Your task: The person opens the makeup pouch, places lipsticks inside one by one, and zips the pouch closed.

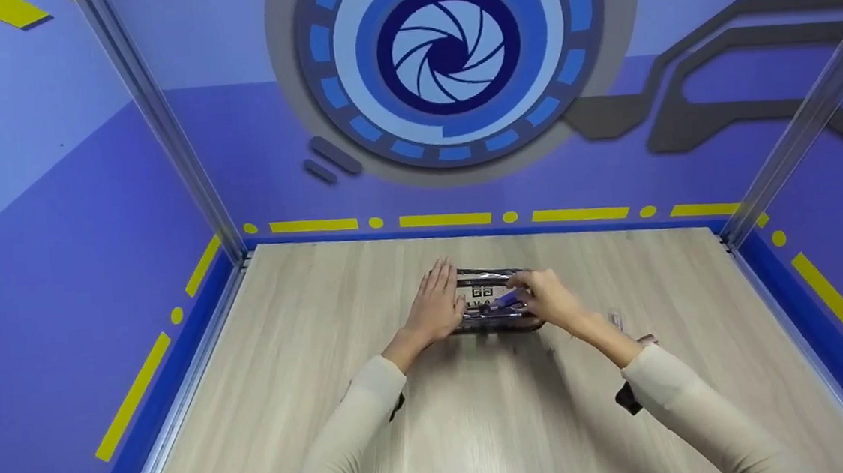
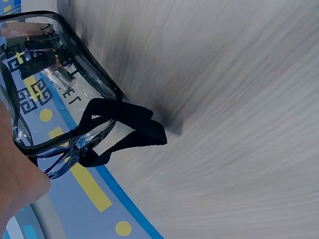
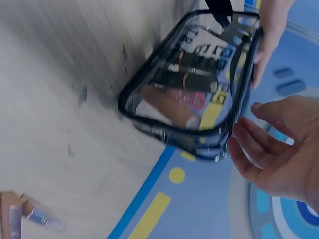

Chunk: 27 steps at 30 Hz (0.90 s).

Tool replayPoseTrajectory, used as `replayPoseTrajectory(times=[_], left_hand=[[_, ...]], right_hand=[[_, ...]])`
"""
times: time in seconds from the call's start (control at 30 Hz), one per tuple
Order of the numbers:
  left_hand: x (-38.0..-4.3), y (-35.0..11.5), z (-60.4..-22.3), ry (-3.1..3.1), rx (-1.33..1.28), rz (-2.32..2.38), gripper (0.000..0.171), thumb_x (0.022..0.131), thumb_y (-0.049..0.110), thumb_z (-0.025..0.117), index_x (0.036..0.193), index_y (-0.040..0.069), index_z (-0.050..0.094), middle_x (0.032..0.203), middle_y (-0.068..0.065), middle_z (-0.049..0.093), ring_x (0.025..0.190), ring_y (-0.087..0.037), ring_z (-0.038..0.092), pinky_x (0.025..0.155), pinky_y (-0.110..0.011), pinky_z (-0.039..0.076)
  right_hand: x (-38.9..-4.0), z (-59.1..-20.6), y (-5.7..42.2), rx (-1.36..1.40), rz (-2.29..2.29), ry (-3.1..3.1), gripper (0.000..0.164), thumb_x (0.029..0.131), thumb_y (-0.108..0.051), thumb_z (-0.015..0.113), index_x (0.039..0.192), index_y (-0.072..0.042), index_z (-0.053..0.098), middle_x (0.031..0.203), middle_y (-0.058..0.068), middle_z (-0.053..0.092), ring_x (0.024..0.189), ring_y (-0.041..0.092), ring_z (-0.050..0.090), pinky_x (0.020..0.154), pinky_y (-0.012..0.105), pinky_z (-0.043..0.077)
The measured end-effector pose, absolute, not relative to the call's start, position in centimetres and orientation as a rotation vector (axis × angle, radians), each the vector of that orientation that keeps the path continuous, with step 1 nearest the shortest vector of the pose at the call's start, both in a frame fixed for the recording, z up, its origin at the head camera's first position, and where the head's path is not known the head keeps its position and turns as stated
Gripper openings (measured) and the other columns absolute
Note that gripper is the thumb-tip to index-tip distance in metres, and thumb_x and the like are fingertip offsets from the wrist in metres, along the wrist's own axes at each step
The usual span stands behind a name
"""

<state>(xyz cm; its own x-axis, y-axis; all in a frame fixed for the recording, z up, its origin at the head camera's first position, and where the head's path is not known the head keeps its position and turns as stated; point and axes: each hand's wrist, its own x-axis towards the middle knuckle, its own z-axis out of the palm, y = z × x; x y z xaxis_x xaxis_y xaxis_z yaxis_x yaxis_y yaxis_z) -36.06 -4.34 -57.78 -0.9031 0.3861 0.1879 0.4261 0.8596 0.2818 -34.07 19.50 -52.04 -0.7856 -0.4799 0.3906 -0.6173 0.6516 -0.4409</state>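
Note:
A clear pouch (image 1: 485, 323) with black piping and dark lettering rests on the table, cosmetic tubes showing through its walls. My left hand (image 1: 434, 302) lies with fairly straight fingers over its left end. At the right end is my right hand (image 1: 547, 298), its fingertips right at the pouch's edge. In the right wrist view the right fingers (image 3: 251, 154) bend loosely, with a gap from the thumb. Inside are black tubes (image 3: 184, 79) and a brown tube (image 3: 167, 107). A purple item (image 1: 505, 300) shows beside the right fingertips in the head view. A black strap loop (image 2: 159, 132) sticks out from one end.
Right of the pouch on the wooden table (image 1: 291, 397) lies a small clear-ended tube (image 1: 615, 319), with a reddish item (image 1: 648, 339) partly behind the right forearm. Blue printed panels (image 1: 235, 161) enclose the table at the back and sides.

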Motion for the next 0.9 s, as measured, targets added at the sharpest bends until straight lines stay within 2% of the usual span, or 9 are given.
replayPoseTrajectory(times=[0.2,0.4,0.57,0.67,0.8,0.9], left_hand=[[-36.1,-4.6,-57.5,-2.915,-0.638,-0.455,0.066,0.106,0.028,0.038,0.160,-0.005,0.019,0.170,-0.021,0.018,0.159,-0.036,0.016,0.131,-0.048,0.015],[-36.2,-4.8,-57.4,-2.922,-0.627,-0.459,0.066,0.106,0.028,0.038,0.160,-0.006,0.020,0.170,-0.021,0.019,0.159,-0.036,0.016,0.130,-0.049,0.016],[-36.2,-4.8,-57.6,-2.908,-0.636,-0.497,0.065,0.106,0.027,0.038,0.159,-0.007,0.022,0.169,-0.022,0.020,0.159,-0.038,0.018,0.129,-0.052,0.019],[-36.2,-4.7,-57.8,-2.900,-0.648,-0.499,0.066,0.106,0.028,0.037,0.159,-0.007,0.022,0.170,-0.022,0.019,0.159,-0.037,0.017,0.130,-0.050,0.017],[-36.1,-4.5,-57.9,-2.894,-0.661,-0.500,0.065,0.106,0.028,0.038,0.159,-0.007,0.022,0.170,-0.022,0.019,0.159,-0.037,0.016,0.130,-0.051,0.017],[-36.1,-4.4,-57.9,-2.907,-0.659,-0.499,0.066,0.106,0.028,0.037,0.160,-0.006,0.020,0.170,-0.021,0.017,0.159,-0.037,0.014,0.130,-0.052,0.017]], right_hand=[[-34.4,-51.5,23.7,0.749,0.829,-2.605,0.011,0.085,0.014,0.065,0.092,0.011,0.073,0.088,0.024,0.075,0.075,0.036,0.073,0.069,0.046,0.063],[-34.3,-52.5,28.6,0.547,0.686,-2.807,0.013,0.089,0.004,0.066,0.099,0.007,0.074,0.091,0.023,0.075,0.080,0.036,0.073,0.069,0.049,0.061],[-34.0,-54.4,31.7,0.387,0.649,-3.057,0.029,0.093,-0.001,0.065,0.117,0.016,0.064,0.097,0.030,0.071,0.086,0.040,0.071,0.072,0.051,0.060],[-33.8,-55.5,33.1,0.260,0.614,-3.179,0.038,0.095,-0.006,0.064,0.121,0.020,0.058,0.104,0.035,0.068,0.090,0.044,0.070,0.077,0.055,0.058],[-33.5,-56.7,34.1,0.069,0.532,-3.287,0.033,0.096,-0.016,0.064,0.108,0.014,0.061,0.098,0.029,0.068,0.090,0.042,0.069,0.079,0.060,0.055],[-33.5,-57.6,34.5,-0.016,0.515,-3.320,0.026,0.094,-0.019,0.066,0.095,0.007,0.063,0.083,0.018,0.068,0.078,0.033,0.067,0.073,0.057,0.054]])
